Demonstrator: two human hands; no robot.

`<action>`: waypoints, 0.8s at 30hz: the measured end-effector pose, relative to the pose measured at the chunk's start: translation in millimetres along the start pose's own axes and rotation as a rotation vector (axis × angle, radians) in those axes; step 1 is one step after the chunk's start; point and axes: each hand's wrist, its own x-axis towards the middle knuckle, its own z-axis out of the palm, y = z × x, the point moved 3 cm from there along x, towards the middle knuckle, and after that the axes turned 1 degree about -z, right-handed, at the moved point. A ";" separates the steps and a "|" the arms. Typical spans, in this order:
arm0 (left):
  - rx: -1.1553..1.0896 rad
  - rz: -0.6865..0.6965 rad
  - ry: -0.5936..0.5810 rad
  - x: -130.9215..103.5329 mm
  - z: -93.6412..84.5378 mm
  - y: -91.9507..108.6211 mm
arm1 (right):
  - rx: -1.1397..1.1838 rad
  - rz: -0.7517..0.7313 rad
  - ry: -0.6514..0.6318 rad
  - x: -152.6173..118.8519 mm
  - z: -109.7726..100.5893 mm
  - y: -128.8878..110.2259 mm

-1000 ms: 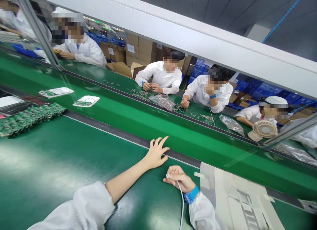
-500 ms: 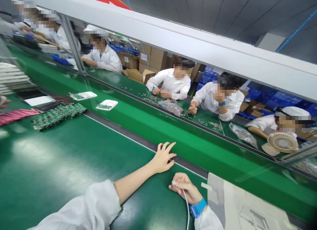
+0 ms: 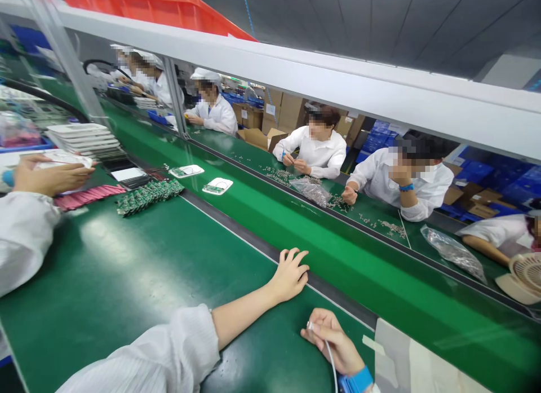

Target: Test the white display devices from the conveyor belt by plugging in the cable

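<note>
View turned leftward since earlier; left hand (image 3: 291,276) rested half-open, empty, at near edge of green belt (image 3: 270,225); white cable (image 3: 332,361) pinched by right hand (image 3: 339,343), nearside of belt.

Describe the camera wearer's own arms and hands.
The left hand is ungloved, its arm in a loose, wrinkled white fabric sleeve ending on the forearm. The right hand, also ungloved, has a bright blue wristband beside a sliver of white cuff.

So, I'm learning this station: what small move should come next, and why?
Probably reach the left hand toward the nearer panel on the belt: that hand looks empty beside the belt, while the right hand holds the cable.
</note>
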 end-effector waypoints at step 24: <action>0.082 -0.532 0.296 -14.0 -34.4 -99.6 | 0.150 -0.014 -0.098 10.5 -0.8 3.3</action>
